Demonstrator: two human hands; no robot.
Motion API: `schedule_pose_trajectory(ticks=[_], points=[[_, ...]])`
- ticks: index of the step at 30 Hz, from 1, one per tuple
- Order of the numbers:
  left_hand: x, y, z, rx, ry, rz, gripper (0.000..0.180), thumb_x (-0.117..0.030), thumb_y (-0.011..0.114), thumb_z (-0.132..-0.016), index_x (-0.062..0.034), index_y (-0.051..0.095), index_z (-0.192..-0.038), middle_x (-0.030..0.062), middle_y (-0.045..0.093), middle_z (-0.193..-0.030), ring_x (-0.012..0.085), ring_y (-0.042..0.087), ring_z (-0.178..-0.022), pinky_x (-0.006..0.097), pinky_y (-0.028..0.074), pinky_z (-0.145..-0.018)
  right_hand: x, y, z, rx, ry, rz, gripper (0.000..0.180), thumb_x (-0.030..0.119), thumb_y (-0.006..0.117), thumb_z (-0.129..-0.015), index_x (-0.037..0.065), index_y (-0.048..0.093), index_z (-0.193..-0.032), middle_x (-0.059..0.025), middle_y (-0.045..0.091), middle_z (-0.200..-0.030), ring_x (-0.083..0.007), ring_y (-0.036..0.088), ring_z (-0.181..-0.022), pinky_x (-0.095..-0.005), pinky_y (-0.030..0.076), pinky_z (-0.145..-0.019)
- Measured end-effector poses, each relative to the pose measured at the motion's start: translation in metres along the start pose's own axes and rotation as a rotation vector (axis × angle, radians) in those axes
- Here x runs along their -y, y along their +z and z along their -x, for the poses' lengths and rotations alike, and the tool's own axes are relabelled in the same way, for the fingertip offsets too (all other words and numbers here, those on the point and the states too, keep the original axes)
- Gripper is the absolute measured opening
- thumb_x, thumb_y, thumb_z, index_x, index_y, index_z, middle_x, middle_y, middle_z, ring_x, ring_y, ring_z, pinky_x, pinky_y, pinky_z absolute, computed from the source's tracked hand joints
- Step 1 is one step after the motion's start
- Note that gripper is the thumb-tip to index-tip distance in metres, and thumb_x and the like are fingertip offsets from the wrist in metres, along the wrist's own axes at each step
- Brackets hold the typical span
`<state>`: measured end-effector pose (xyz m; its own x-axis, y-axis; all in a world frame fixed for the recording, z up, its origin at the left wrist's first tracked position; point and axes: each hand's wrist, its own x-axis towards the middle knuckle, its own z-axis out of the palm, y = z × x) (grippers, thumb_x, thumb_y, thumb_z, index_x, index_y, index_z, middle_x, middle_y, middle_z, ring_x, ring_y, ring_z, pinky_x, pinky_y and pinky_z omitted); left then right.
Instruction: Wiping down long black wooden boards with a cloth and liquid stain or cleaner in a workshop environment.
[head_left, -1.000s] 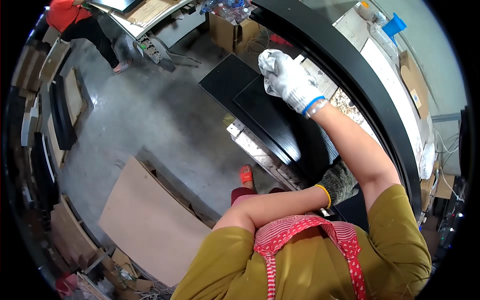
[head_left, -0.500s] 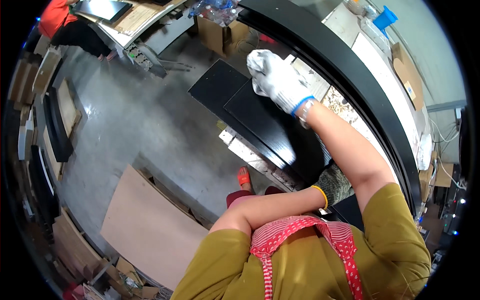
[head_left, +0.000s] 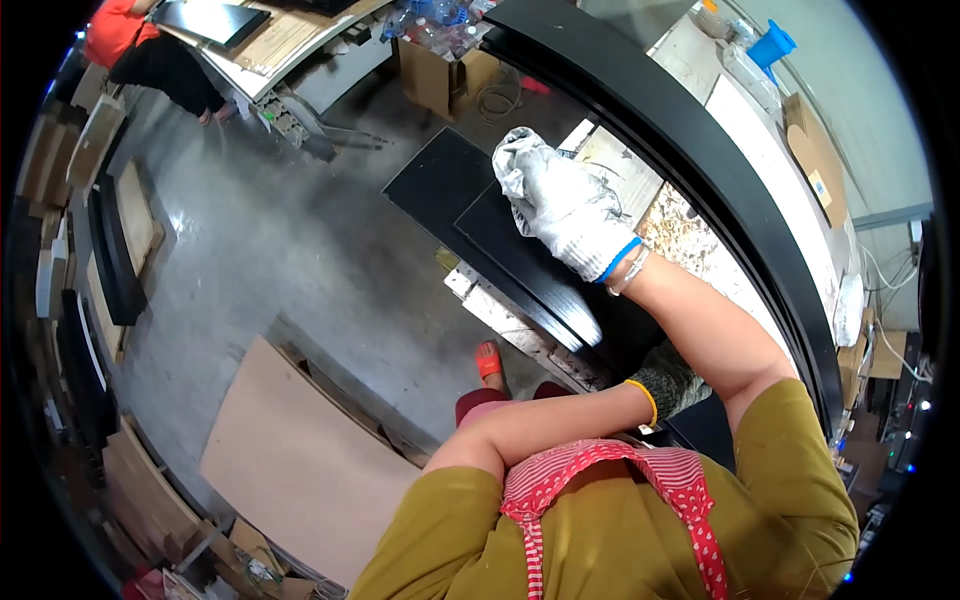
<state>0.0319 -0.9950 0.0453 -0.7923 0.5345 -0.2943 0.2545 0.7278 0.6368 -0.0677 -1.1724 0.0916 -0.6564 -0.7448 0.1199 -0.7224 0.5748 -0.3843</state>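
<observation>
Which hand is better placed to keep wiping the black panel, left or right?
Right, most likely. The right hand, in a white glove, is stretched out on the black panel with a white cloth under its fingers. The left hand is tucked close to the body, at the panel's near end.

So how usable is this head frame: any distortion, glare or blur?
Head view: strong fisheye bending, so the black panel and the long black beam curve; a black vignette rings the frame; a glossy sheen lies on the panel edge; the gloved right hand is sharp.
</observation>
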Motion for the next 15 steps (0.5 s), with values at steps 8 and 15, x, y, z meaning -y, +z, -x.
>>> schedule_pose_trajectory(ticks=[8,15], points=[[0.019,0.056,-0.026,-0.635,0.203,0.058,0.053,-0.044,0.045,-0.099,-0.0117,0.049,-0.141,0.0131,0.045,-0.149,0.0262,0.042,-0.136,0.044,0.03,-0.112,-0.014,-0.005,-0.019,0.166,0.263,-0.431,0.021,0.022,0.062,-0.089,0.01,0.055,-0.106,-0.0149,0.065,-0.081,-0.0323,0.068,-0.078,-0.0418,0.053,-0.069],[0.002,-0.011,0.022,-0.111,0.049,0.277,0.049,-0.036,0.037,-0.105,-0.0078,0.048,-0.144,0.012,0.042,-0.152,0.0127,0.04,-0.138,0.03,0.031,-0.111,0.009,-0.033,0.015,0.258,-0.029,-0.049,0.021,0.018,0.054,-0.09,0.007,0.056,-0.108,-0.0184,0.067,-0.099,-0.0399,0.067,-0.088,-0.0479,0.054,-0.073]])
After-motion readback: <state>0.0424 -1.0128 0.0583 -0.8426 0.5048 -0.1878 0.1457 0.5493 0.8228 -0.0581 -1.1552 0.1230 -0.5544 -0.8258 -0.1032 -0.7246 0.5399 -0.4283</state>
